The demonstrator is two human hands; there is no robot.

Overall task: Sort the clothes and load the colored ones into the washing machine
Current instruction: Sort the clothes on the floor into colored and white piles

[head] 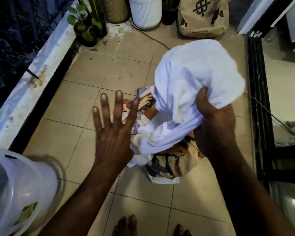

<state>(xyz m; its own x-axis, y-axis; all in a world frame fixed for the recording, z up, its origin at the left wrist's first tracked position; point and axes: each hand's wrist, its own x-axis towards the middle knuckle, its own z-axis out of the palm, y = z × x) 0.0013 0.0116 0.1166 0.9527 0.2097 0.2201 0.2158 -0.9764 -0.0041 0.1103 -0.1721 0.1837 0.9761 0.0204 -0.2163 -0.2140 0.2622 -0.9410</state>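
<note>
My right hand (215, 120) grips a bunched white garment (194, 79) and holds it up above the tiled floor. Its lower end still hangs down onto a patterned orange, cream and purple cloth (170, 164) that lies crumpled on the tiles. My left hand (114, 126) hovers flat beside the pile with its fingers straight and spread, holding nothing. A translucent white plastic bin (15, 189) stands at the bottom left. The curved pale edge of a machine (293, 206) shows at the bottom right; I cannot tell whether it is the washer.
Potted plants (87, 26), a ribbed white pot (146, 11) and a printed paper bag (203, 16) line the far end. A low ledge (32, 79) runs along the left. A black sliding-door track (259, 99) borders the right. My bare toes (126, 225) show below.
</note>
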